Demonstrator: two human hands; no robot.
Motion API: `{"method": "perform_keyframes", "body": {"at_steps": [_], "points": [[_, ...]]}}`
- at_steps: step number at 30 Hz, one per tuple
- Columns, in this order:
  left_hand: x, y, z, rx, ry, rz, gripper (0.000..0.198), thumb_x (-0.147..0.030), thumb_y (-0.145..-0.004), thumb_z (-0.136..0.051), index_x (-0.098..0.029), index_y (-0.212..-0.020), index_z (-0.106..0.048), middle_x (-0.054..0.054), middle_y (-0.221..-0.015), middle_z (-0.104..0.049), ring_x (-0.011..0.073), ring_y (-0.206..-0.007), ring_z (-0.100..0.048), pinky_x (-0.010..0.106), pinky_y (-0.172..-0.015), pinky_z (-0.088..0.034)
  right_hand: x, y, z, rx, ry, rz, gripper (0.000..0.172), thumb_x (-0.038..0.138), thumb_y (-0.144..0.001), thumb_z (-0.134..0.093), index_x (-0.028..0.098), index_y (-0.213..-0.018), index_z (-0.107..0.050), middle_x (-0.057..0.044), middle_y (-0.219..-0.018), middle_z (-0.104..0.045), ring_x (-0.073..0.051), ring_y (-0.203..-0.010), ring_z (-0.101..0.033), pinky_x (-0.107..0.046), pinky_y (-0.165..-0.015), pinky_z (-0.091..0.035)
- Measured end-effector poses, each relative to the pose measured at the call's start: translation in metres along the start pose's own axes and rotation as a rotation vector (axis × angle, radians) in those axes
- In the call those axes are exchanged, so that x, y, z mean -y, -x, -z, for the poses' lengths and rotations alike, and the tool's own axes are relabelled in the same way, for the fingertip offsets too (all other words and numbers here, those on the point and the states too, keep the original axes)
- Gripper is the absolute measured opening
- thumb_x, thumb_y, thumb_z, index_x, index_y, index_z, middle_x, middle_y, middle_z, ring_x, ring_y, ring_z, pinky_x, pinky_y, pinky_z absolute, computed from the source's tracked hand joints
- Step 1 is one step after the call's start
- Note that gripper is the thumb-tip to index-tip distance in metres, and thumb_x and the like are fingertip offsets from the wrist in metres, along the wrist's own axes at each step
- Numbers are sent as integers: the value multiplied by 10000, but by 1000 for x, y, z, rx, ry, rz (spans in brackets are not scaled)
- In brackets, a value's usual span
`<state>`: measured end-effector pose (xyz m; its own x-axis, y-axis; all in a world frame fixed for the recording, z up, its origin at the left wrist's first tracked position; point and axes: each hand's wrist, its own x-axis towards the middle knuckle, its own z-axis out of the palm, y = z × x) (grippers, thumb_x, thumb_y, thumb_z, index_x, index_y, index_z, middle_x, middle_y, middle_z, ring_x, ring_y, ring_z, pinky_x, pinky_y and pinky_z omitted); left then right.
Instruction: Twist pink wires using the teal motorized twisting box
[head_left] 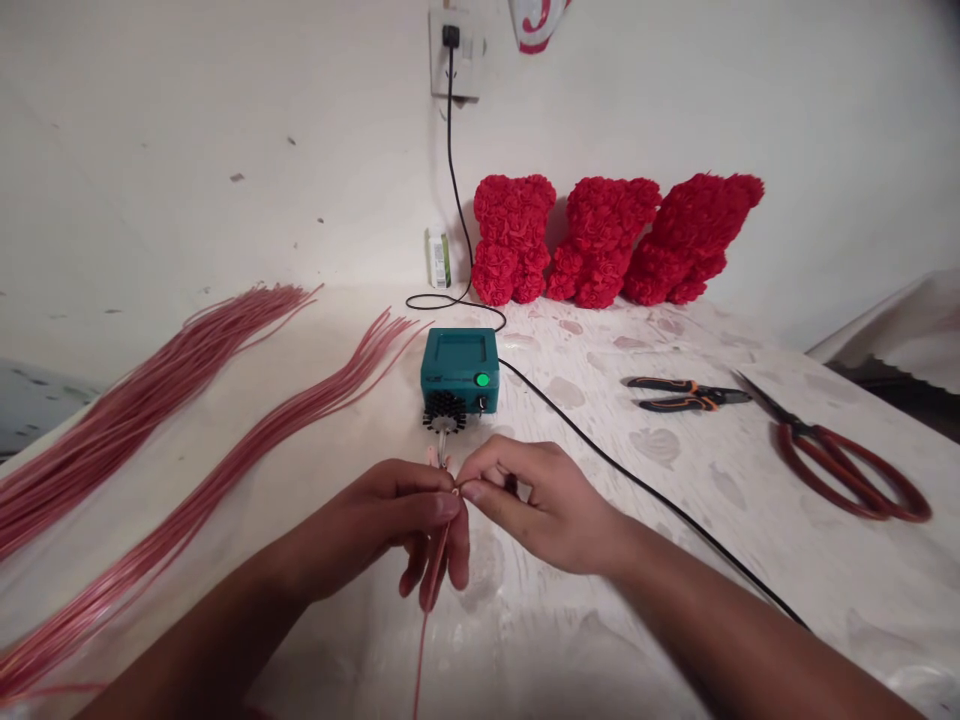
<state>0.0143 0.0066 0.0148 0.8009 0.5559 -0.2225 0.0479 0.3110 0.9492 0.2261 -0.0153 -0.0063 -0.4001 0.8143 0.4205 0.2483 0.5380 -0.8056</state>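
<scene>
My left hand [420, 510] is closed, with thumb and forefinger pinching a thin pink wire [421, 645] that hangs down toward the table's near edge. Fingertips of my right hand [536, 500] meet the left ones and pinch at the wire's upper end; the tip itself is mostly hidden between them. Just beyond both hands stands a small teal machine [459, 360] with a lit green button, a black finned round part and a metal shaft pointing at me. Small copper-coloured bits show by the shaft, partly behind my fingers.
Two bundles of pink wires [150, 430] lie on the left. Wire strippers [686, 394] and red-handled scissors [847, 460] lie on the right. Several red flower-covered bear shapes [514, 240] and a small green-white box [437, 258] stand by the wall. A black cable [600, 450] crosses the table.
</scene>
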Motion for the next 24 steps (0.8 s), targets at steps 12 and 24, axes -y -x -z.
{"method": "perform_keyframes", "body": {"at_steps": [12,24], "points": [[-11,13,-2,-166,-449,32,308,-426,-991,-518,-173,-838,-605,-69,-551,-475,70,-412,-398,197,-428,-320,-20,-1,1,-64,154,0,185,245,-960,-563,188,-1098,-673,81,-621,-450,-74,-545,-442,-206,-558,-377],[26,24,16,-533,-1017,-65,335,-388,-966,-415,-191,-753,-581,-52,-609,-488,116,-567,-393,247,-554,-300,-43,-2,-13,110,602,228,432,172,-974,-502,195,-1403,-548,-34,-1000,-746,-122,-726,-649,-244,-616,-479]]}}
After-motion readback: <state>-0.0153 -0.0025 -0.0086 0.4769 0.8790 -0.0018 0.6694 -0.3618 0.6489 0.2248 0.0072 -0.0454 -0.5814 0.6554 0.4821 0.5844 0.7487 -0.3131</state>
